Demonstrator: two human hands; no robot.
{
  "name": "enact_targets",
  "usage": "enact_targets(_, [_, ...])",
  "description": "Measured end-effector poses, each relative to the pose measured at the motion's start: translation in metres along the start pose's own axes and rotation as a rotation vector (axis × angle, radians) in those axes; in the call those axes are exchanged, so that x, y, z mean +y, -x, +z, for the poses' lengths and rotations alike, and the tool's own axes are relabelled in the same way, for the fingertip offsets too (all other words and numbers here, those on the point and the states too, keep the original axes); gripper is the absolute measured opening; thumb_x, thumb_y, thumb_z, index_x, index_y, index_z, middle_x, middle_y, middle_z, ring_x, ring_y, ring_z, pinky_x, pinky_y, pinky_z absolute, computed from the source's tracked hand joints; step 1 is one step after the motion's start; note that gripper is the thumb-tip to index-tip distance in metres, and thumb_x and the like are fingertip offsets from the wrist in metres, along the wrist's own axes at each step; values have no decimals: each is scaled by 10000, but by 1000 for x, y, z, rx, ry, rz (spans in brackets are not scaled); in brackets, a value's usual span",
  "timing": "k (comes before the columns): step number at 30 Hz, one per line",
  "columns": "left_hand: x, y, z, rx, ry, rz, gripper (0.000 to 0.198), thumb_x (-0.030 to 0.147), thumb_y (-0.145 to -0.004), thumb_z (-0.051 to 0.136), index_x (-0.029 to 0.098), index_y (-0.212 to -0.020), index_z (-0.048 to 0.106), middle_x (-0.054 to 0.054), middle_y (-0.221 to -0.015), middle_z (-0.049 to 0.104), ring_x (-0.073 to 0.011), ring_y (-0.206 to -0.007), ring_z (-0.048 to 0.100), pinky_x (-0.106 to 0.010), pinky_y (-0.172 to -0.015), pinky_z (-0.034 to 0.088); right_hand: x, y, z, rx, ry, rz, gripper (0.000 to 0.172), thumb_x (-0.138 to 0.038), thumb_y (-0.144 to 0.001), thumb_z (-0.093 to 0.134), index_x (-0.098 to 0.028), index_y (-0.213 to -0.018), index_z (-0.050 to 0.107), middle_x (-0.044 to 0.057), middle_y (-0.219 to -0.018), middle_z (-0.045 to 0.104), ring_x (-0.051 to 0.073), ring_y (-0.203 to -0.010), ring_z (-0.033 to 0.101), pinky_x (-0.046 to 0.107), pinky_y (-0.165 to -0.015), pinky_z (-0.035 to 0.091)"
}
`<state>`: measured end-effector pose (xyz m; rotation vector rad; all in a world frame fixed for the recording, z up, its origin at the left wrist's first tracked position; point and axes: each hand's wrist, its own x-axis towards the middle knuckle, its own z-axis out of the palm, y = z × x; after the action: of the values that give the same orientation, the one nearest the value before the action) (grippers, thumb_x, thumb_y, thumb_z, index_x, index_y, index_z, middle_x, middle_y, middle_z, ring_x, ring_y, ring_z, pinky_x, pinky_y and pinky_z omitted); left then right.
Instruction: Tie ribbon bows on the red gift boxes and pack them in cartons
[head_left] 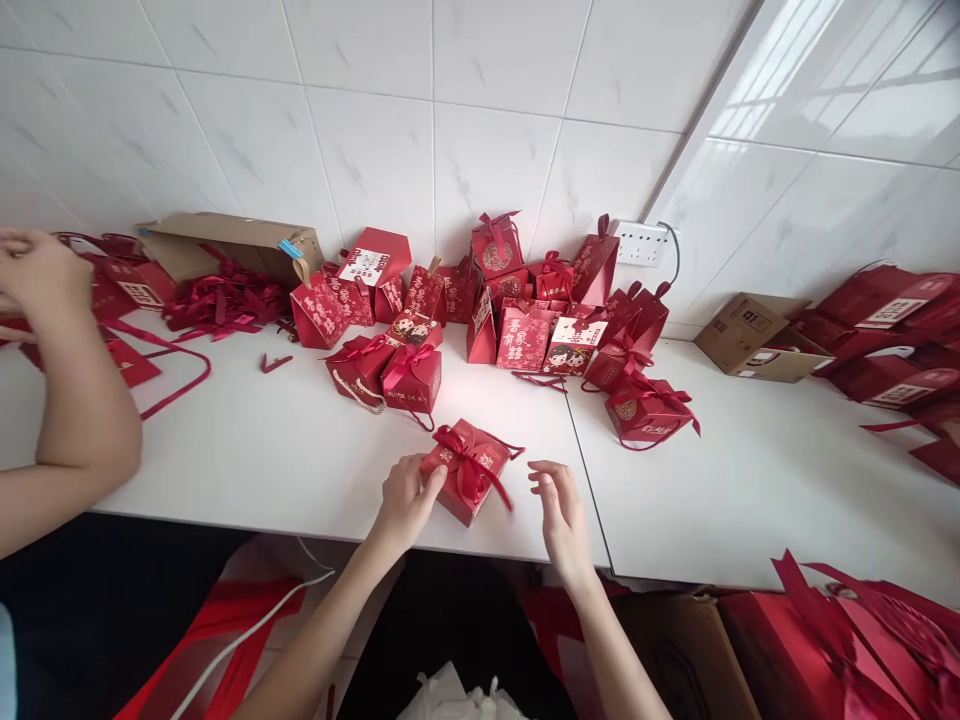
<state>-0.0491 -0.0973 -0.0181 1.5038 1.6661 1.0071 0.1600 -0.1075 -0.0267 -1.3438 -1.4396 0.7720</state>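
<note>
I am watching a red gift box (456, 503) resting on the white table (285, 430), just below the middle of the frame. The left hand (405, 500) is gripping its left side, thumb pressing near the top edge. The right hand (561, 515) is hovering just beside it on the right, touching nothing, fingers loosely spread and curling. A dark red bow (470, 478) is crossing the lid, with pale characters showing either side; I am not managing to read them.

Beyond, near the centre, a tall box (523, 340) is carrying large pale Chinese characters; I am making out 有 and seemingly 囍. Beside it, a cartoon box (574, 345) is displaying drawn figures below red lettering too small for me.

At far right, red bags (892, 310) are bearing white labels, their print blurring; a small carton (739, 335) is showing dark, illegible print. At upper left, ribbons (225, 300) are lying before a long carton (225, 230), and a co-worker's hand (49, 275) is reaching in; its grip I cannot tell.
</note>
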Motion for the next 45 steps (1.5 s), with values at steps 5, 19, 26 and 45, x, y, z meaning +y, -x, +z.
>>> enact_targets(5, [2,20,8,-12,-109,-24,380,556,-825,372,210,-812,527,-51,-835,601,-227,-733,580,-383,-706,473,2,8,-8,-62,11,44,392,-525,-900,369,-203,-1030,550,101,-1041,574,213,-895,590,380,-763,500])
enact_targets(19, [4,-2,-2,-107,279,-37,315,490,-817,495,186,-741,515,11,-699,537,-144,-695,530,-244,-667,440,-10,-4,-15,-371,2,136,346,-520,-867,491,-186,-891,576,56,-882,648,182,-799,600,308,-727,478])
enact_targets(26, [3,8,-3,-307,309,32,296,477,-834,490,185,-790,509,16,-734,517,-135,-692,494,-234,-652,411,4,1,-10,-485,-87,-79,811,-419,-701,732,-211,-1344,282,138,-1372,378,268,-1267,401,409,-1026,384])
enact_targets(45, [-48,22,19,0,-199,332,169,140,-829,392,210,-822,545,-42,-863,610,-190,-845,599,-322,-759,505,-24,-111,31,-498,-82,-436,593,-362,-662,743,-227,-1123,394,92,-1211,482,239,-1151,481,404,-1001,376])
